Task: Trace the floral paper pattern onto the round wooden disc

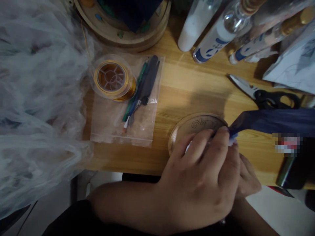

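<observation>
Near the table's front edge lies a round wooden disc (182,131) with a curling line pattern on its upper part. My left hand (201,173) rests over its lower right side, fingers bent together at a strip of dark blue fabric (275,121) that runs off to the right. Partly behind it is my right hand (247,177), closed, its fingertips hidden by the left. A bit of pale material shows between the hands at the end of the fabric. What the fingers pinch is mostly covered.
Black-handled scissors (275,100) lie open behind the fabric. Several bottles (213,42) stand at the back. A spool of golden wire (112,78) and tools (147,82) sit on a clear bag (105,121). Plastic wrapping (41,98) fills the left; a dark cylinder (291,170) is at right.
</observation>
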Demonstrator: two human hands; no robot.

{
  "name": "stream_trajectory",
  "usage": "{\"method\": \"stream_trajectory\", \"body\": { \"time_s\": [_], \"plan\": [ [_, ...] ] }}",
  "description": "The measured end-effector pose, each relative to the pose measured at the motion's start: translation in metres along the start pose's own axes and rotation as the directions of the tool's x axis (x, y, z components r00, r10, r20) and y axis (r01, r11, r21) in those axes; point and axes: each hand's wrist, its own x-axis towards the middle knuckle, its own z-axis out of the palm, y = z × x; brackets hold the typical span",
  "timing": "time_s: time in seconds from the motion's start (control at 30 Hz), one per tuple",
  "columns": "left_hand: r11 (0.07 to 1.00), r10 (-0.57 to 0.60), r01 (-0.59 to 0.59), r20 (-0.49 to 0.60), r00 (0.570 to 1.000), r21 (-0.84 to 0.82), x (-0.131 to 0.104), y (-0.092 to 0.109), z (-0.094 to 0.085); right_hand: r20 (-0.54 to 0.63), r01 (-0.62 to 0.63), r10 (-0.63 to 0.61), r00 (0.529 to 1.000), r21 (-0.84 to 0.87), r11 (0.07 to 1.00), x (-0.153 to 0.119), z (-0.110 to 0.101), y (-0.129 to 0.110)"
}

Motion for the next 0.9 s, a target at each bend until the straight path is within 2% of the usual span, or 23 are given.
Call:
{"method": "stream_trajectory", "body": {
  "time_s": [0.07,0.17,0.33,0.43,0.53,0.7,0.77,0.9],
  "plan": [
    [0.999,-0.04,0.04,0.002,0.999,0.005,-0.001,-0.004,0.0,-0.06,0.056,-0.06,0.996,-0.08,0.995,0.012,-0.002,-0.005],
    [0.992,-0.116,0.114,0.018,0.993,0.062,-0.001,-0.014,0.002,-0.073,0.116,-0.123,0.99,-0.096,0.989,0.024,-0.003,-0.008],
    [0.98,-0.155,0.147,0.056,0.986,0.136,-0.002,-0.029,0.009,-0.087,0.082,-0.09,0.992,-0.097,0.992,0.023,0.0,-0.008],
    [0.973,-0.132,0.113,0.085,0.987,0.202,-0.004,-0.032,0.011,-0.112,0.092,-0.105,0.988,-0.112,0.989,0.023,0.002,-0.007],
    [0.957,-0.059,0.026,0.106,0.993,0.289,-0.005,-0.034,0.01,-0.12,0.116,-0.132,0.984,-0.13,0.985,0.025,0.002,-0.007],
    [0.925,0.11,-0.164,0.17,0.979,0.344,0.001,-0.042,0.005,-0.21,0.099,-0.122,0.97,-0.116,0.988,0.025,0.005,-0.006],
    [0.885,0.223,-0.287,0.205,0.953,0.368,0.006,-0.046,0.003,-0.217,0.099,-0.123,0.968,-0.12,0.988,0.024,0.006,-0.006],
    [0.788,0.441,-0.507,0.253,0.861,0.351,0.017,-0.054,0.003,-0.245,0.102,-0.128,0.961,-0.115,0.988,0.023,0.009,-0.006]
  ]
}}
